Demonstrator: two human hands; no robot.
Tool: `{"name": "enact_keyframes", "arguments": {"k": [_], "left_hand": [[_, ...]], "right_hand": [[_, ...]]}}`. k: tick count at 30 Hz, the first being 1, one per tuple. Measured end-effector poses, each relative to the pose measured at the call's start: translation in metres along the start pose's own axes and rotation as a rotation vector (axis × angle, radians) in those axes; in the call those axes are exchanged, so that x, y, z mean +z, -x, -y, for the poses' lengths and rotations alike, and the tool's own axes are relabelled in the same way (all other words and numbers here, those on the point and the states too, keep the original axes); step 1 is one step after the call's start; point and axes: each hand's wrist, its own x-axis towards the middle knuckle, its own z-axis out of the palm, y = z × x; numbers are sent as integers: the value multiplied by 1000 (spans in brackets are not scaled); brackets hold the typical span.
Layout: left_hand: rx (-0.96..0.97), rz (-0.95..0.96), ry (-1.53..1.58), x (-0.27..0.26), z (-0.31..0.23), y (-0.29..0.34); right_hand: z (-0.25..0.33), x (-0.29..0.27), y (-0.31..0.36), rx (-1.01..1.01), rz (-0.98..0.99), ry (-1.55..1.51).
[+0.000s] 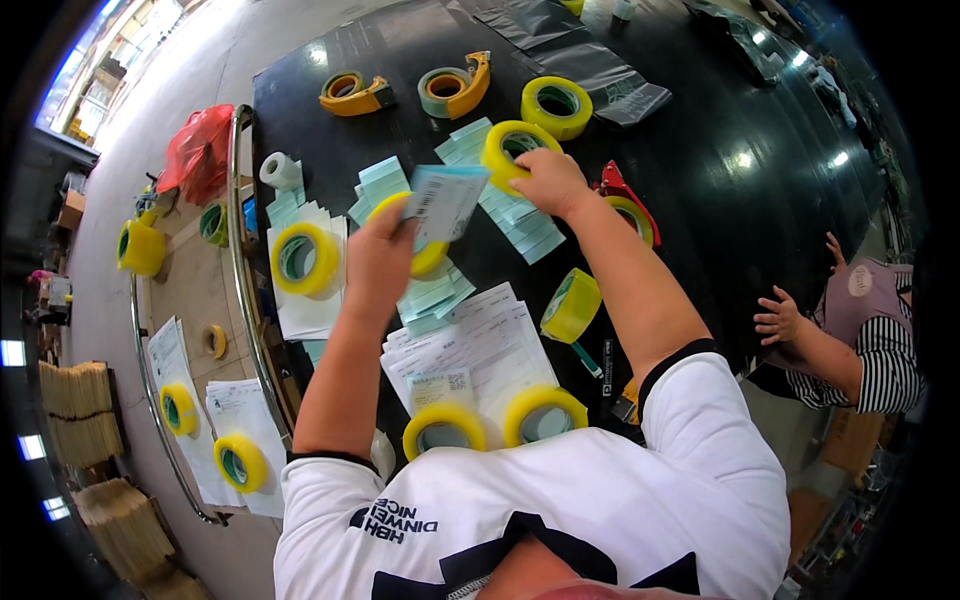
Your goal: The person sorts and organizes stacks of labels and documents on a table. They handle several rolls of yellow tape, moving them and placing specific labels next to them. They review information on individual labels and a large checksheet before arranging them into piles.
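Observation:
My left hand (383, 252) grips a small stack of printed labels (450, 205), held above a yellow tape roll (432, 262) that it partly hides. That roll rests on pale green folded label strips (437, 297). Farther right, my right hand (553, 182) has its fingers closed on the rim of another yellow tape roll (497, 160). More pale green strips (525, 228) lie beneath this second roll; whether it is lifted off them I cannot tell. Just beyond it lies a third yellow roll (578, 122).
Orange tape dispensers (378, 97) and grey plastic bags (600, 75) lie at the black table's (720, 200) far side. Tape rolls weigh down paper sheets (490, 345) near me. A metal-railed cart (240, 250) stands left. At right is another person's hand (780, 315).

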Motion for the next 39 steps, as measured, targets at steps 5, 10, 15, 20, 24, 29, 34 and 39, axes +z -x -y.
{"name": "enact_keyframes", "arguments": {"k": [5, 10, 15, 20, 24, 29, 34, 39], "left_hand": [[-515, -37, 582, -58, -13, 40], [-585, 8, 908, -65, -19, 94], [-586, -106, 1072, -62, -28, 132], [-553, -123, 1275, -21, -38, 191], [-544, -58, 1216, -35, -50, 215], [-524, 17, 1013, -64, -51, 226], [-567, -18, 998, -60, -53, 240], [-554, -95, 1022, -53, -54, 248]], "right_hand": [[45, 8, 40, -230, -364, -156], [130, -13, 122, -51, 127, -1334], [154, -15, 179, 22, 269, -1487], [166, 22, 214, -52, 187, -1600], [158, 4, 222, -102, 214, -1505], [154, -23, 234, -100, 407, -1307], [156, -12, 246, -19, 370, -1380], [164, -8, 260, 97, 180, -1286]]}}
